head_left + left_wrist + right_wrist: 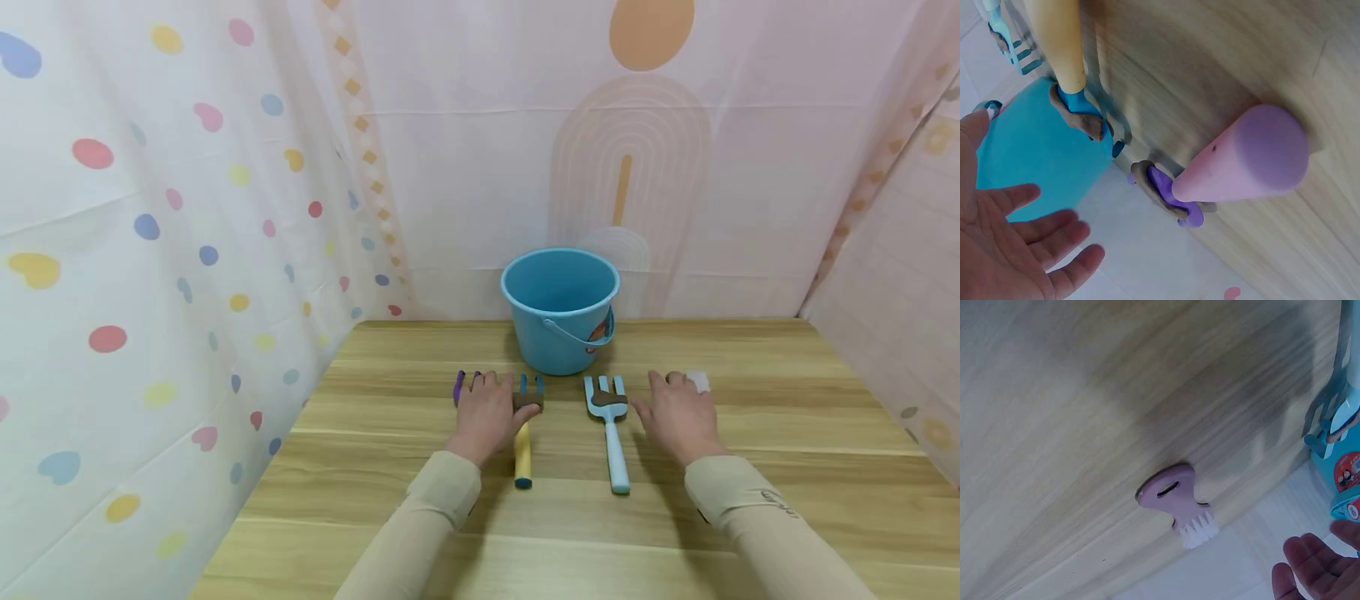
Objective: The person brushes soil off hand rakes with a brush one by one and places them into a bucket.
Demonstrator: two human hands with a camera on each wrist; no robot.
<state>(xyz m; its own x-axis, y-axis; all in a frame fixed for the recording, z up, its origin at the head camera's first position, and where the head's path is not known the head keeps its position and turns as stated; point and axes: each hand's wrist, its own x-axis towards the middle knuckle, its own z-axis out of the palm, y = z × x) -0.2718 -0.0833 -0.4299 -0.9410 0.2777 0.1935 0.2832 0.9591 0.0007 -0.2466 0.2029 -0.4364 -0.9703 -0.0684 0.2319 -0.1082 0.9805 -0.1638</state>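
My left hand (486, 417) hovers over the table with its fingers spread and holds nothing. Below it lie a small rake with a pink handle (1235, 162) and purple prongs, and a toy fork with a yellow handle (522, 454) and blue prongs. To the right is a light blue toy fork (616, 454). Brown clay-like stuff clings to the prongs of all three. My right hand (681, 417), fingers loose and grasping nothing, is above a small mauve brush (1175, 497) with white bristles. In the head view that hand hides most of the brush.
A blue bucket (558, 342) with a handle and a sticker stands upright behind the tools, near the back edge of the wooden table (555, 533). Patterned curtains (465, 183) hang behind the table and along both sides.
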